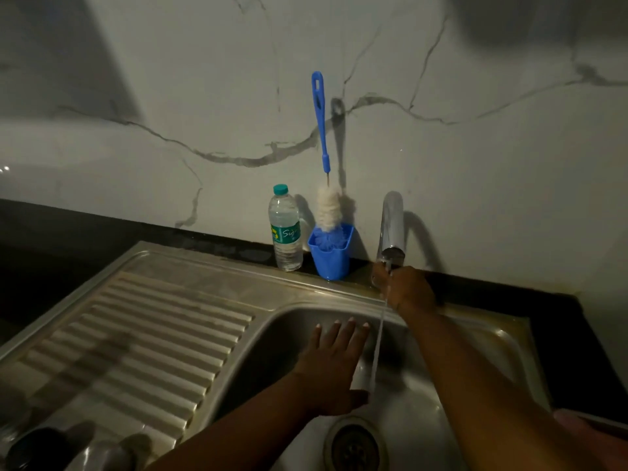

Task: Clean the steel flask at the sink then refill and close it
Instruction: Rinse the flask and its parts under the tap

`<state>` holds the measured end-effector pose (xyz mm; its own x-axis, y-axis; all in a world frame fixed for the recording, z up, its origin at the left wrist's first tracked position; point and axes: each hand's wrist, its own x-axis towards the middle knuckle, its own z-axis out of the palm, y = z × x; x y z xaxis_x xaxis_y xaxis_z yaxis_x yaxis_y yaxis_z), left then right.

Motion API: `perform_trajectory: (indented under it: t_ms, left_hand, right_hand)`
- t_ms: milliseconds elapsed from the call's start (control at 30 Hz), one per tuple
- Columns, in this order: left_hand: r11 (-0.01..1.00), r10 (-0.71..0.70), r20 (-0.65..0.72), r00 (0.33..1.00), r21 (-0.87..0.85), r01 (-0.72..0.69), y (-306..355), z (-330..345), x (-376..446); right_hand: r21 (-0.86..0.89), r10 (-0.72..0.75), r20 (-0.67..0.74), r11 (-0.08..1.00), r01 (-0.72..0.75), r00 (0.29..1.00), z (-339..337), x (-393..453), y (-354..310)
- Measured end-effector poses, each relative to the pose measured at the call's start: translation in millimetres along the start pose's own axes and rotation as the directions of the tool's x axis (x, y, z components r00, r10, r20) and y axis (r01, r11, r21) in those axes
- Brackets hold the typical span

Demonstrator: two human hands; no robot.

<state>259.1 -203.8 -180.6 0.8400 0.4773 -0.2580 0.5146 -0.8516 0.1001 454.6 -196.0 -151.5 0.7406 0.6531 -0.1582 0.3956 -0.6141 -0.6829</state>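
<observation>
the left hand (pixel 331 365) lay over the sink (pixel 418 419) basin at about 6 o'clock in the view, fingers straight and spread, palm down, holding nothing, just to the 9 o'clock side of a thin stream of water (pixel 379 341). the right hand (pixel 409 290) reached up to about 3 o'clock, its fingers curled round something at the base of the chrome tap (pixel 392 226); what exactly it gripped was hidden by the hand. the water fell from the tap's spout past this hand into the basin, landing near the drain (pixel 355 447) at 6 o'clock.

the steel flask (pixel 102 453) seemed to be the dim, blurred shape at 7 o'clock on the ribbed drainboard (pixel 136 341), with a dark round lid-like thing (pixel 34 450) beside it; it was too dark to tell more.

on the black bench (pixel 509 294) behind the sink, near 12 o'clock, a plastic water bottle (pixel 285 229) with a green cap stood upright, just beside a blue cup (pixel 330 258) holding a blue-handled bottle brush (pixel 323 144) that leaned against the marble wall (pixel 170 96).
</observation>
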Motion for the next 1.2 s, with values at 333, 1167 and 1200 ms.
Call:
perform_trajectory:
  t_ms: [333, 1167, 1200]
  left_hand:
    - [0.995, -0.099, 0.049, 0.994, -0.008, 0.100, -16.1, 5.5, -47.3]
    - [0.970, -0.235, -0.080, 0.969, 0.047, 0.239, -110.6, -18.5, -222.7]
    - [0.960, -0.280, -0.029, 0.960, 0.019, 0.281, -122.2, -17.0, -232.2]
  right_hand:
    - [-0.050, -0.065, -0.062, 0.997, 0.062, 0.996, 3.4, -35.1, 26.0]
    - [-0.545, -0.133, 0.176, 0.812, 0.209, 0.975, 1.0, -232.2, 38.8]
    - [-0.561, -0.128, 0.159, 0.804, 0.197, 0.979, 0.3, -241.2, 35.1]
